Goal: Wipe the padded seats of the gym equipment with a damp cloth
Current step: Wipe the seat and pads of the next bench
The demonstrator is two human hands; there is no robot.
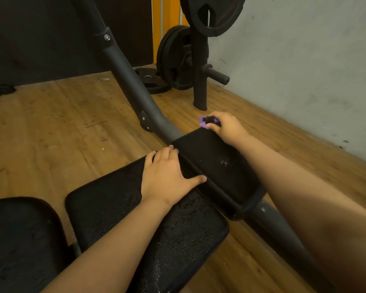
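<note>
Black padding filled my view: the long seat pad (114,199) bore my left hand (167,176), flat with fingers spread at its far end. At the far corner of the smaller front pad (216,166), my right hand (224,125) gripped the purple cloth (205,122).

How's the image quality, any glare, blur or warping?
Head view: dim, soft light; wet glints on the seat pad under the left hand; the purple cloth in the right hand looks smeared; wide-angle stretches the right forearm at the edge.
</note>
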